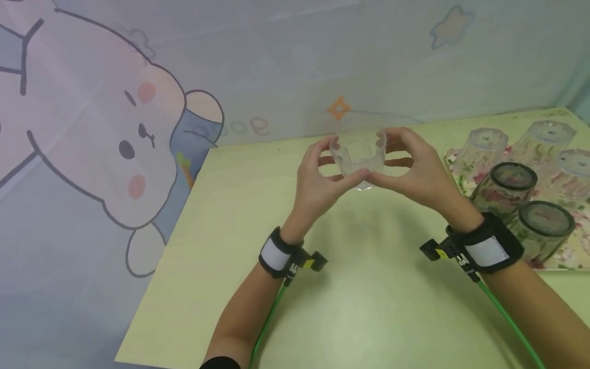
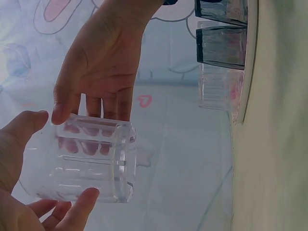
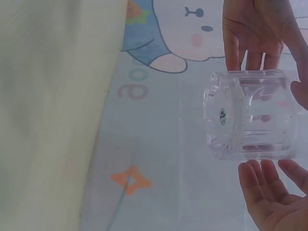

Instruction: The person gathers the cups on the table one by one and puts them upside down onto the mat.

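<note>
Glass tumbler [image 1: 359,158]: clear, ribbed wall, thick base, held in the air over the pale green table [image 1: 369,307], between both hands. Left hand [image 1: 318,182] has fingers curled round one side, thumb underneath; right hand [image 1: 417,171] mirrors it on the other side. Both close lightly on the wall, nothing squeezed hard.

Handling, my read: rigid, fairly heavy for its size given that base, smooth and slick, breaks if dropped on the table. The ribs give some bite. Best hold is round the mid wall with thumb opposing fingers, not the thin rim. In the right wrist view a small sticker [image 3: 222,116] sits on the base.

More tumblers [image 1: 511,192] stand upside down on a floral tray [image 1: 573,256] near the right hand, so the glass has little free room on that side.
</note>
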{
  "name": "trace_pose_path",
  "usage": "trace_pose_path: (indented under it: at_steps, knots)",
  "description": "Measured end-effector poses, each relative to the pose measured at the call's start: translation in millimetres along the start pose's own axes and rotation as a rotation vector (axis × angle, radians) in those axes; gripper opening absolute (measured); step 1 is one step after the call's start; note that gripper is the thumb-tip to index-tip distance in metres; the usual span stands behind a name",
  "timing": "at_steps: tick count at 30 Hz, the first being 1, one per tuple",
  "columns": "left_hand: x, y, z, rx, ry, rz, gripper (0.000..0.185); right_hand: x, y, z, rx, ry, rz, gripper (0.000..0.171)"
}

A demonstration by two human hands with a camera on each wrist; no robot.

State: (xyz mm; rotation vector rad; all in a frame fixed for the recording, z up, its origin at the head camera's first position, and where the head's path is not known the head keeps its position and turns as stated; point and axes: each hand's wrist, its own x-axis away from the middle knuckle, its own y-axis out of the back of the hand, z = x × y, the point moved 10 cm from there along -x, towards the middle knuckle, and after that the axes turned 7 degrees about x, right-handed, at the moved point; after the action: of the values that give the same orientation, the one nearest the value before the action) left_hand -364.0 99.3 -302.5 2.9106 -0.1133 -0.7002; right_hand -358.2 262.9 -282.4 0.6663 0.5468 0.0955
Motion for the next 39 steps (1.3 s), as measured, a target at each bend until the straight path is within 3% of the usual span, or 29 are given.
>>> trace_pose_path:
  at_steps: [8, 21, 30, 34, 39]
  knots:
    - [2.5, 4.0, -0.5, 0.094, -0.029, -0.048, 0.072, 0, -1, 6, 0.001, 0.046, -0.011, 0.074]
    - [-1.6, 15.0, 5.1, 0.251, 0.012, -0.142, 0.06, -4, -10, -7, -0.108, -0.021, 0.065, 0.084]
    - [0.4, 8.0, 13.4, 0.638, 0.099, -0.157, 0.05, -4, -15, -10, -0.121, -0.025, 0.078, 0.085]
    - [2.2, 3.4, 18.9, 0.72, 0.119, -0.181, 0.054, -4, -17, -10, -0.123, -0.025, 0.076, 0.084]
    - [4.5, -1.4, 25.9, 0.757, 0.131, -0.218, 0.073, -3, -18, -9, -0.118, -0.017, 0.066, 0.083]
